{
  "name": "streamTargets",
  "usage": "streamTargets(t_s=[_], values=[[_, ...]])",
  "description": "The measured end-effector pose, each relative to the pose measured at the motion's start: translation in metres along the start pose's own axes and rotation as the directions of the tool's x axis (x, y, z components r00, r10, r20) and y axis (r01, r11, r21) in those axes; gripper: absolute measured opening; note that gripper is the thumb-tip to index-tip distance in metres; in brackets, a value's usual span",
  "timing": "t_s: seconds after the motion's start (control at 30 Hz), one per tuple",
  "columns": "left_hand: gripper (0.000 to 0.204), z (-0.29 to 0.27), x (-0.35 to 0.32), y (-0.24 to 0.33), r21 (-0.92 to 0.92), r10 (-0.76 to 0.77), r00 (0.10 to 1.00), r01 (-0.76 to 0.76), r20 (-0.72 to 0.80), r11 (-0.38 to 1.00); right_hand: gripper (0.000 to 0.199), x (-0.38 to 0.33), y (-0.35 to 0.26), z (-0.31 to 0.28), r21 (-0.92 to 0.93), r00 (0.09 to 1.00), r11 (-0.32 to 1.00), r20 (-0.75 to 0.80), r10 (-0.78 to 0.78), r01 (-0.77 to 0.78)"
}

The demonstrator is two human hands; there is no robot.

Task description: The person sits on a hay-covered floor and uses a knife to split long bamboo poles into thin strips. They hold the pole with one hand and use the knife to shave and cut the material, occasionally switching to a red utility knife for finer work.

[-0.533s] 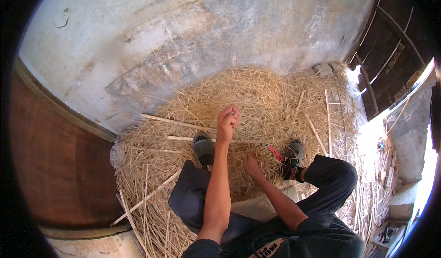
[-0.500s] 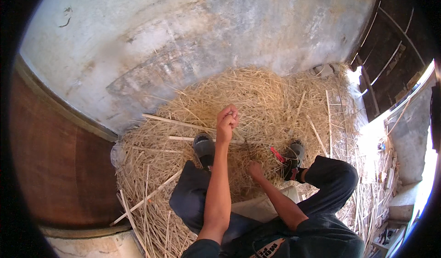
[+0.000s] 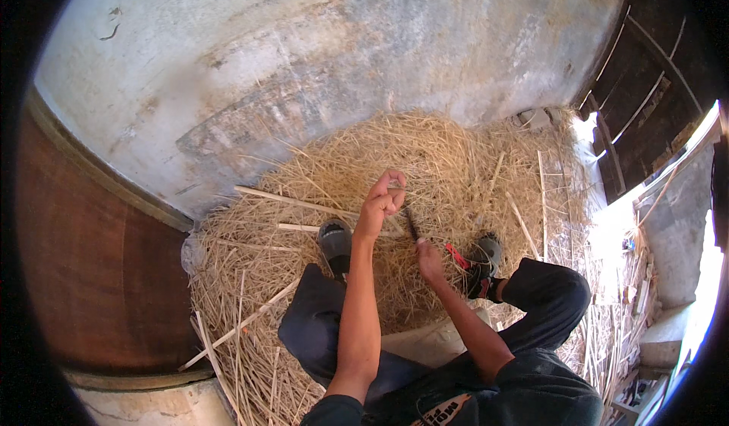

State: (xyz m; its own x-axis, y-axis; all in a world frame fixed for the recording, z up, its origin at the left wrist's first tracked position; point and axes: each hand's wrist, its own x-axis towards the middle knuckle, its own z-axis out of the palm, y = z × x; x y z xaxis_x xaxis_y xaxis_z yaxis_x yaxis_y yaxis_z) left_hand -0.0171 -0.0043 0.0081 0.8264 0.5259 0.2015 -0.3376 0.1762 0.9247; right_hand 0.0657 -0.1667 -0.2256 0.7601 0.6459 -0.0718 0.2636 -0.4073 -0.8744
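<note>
My left hand point(image 3: 382, 204) is raised over the straw, its fingers curled, with a small piece of a thin pale strip point(image 3: 396, 189) showing between finger and thumb. How far the strip runs is lost against the straw behind it. Lower and to the right, my right hand point(image 3: 430, 261) is closed round the handle of a knife. The dark narrow blade of this knife point(image 3: 411, 224) points up and away, its tip near my left hand but apart from it.
Loose straw and shavings point(image 3: 410, 141) cover the floor round my shoes point(image 3: 335, 242). Several long pale slats point(image 3: 254, 321) lie on it. A red strip point(image 3: 457, 256) is beside my right shoe. A stained wall point(image 3: 319, 54) rises ahead; a brown wooden panel point(image 3: 99, 266) stands at left.
My right hand has moved slightly up, and the knife blade shows more plainly. My left hand has turned and shifted a little right, its finger and thumb now showing in a curled grip.
</note>
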Motion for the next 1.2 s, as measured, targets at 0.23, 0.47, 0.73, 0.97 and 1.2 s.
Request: streamTargets(t_s=[0.23, 0.47, 0.73, 0.97, 1.2], values=[[0.031, -0.008, -0.005, -0.009, -0.031, 0.063, 0.991, -0.067, -0.119, 0.997, 0.054, 0.023, -0.031, -0.018, 0.200, 0.943, 0.958, 0.304, 0.136, -0.203], [0.018, -0.008, 0.001, -0.013, -0.034, 0.094, 0.993, -0.097, -0.065, 0.995, 0.052, -0.001, 0.019, 0.002, 0.031, 0.992, 0.998, 0.113, -0.050, 0.047], [0.022, -0.015, -0.002, -0.010, -0.087, 0.029, 0.999, -0.031, -0.026, 0.996, 0.050, 0.009, 0.039, -0.007, 0.337, 0.886, 0.875, 0.423, 0.189, -0.348], [0.029, -0.013, -0.002, -0.008, -0.123, -0.003, 0.999, 0.009, 0.048, 0.992, 0.051, 0.015, 0.009, -0.018, 0.380, 0.841, 0.793, 0.461, 0.283, -0.476], [0.026, -0.003, -0.003, -0.009, -0.146, -0.051, 0.999, 0.052, 0.012, 0.988, 0.052, -0.002, 0.017, -0.009, 0.268, 0.830, 0.846, 0.466, 0.306, -0.462]])
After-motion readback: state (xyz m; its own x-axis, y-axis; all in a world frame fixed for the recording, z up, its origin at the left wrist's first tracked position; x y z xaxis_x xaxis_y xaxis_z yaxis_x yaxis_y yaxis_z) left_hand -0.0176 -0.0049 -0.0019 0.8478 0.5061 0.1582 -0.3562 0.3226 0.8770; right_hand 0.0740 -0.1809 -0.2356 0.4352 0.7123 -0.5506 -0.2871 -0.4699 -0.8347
